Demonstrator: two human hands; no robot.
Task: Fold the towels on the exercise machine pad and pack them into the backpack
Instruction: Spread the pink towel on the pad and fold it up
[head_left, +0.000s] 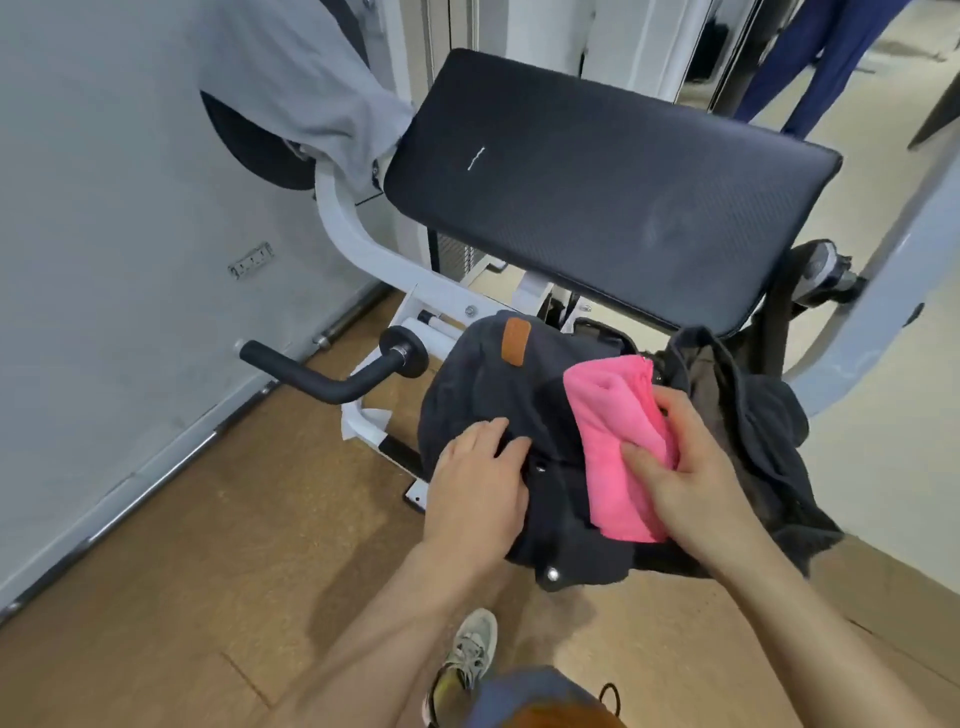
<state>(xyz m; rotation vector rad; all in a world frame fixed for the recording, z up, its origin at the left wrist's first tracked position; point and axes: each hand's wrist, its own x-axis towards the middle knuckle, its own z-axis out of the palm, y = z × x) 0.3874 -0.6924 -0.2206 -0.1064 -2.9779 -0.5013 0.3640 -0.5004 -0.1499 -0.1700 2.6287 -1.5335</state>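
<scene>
Bright even indoor light, soft shadows, wide-angle bending at edges.

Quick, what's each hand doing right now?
Left hand: open, resting flat on the backpack.
Right hand: closed, holding the folded pink towel.

One view alone is supplied, taken from a wide-angle camera worn on the head. The scene is faced forward and steeply downward, from close by. The backpack (493, 395) is framed near, low and right of centre; the black exercise machine pad (597, 197) is seen just beyond it, and the wearer's shoe (470, 654) is caught near the bottom edge, almost directly below
</scene>
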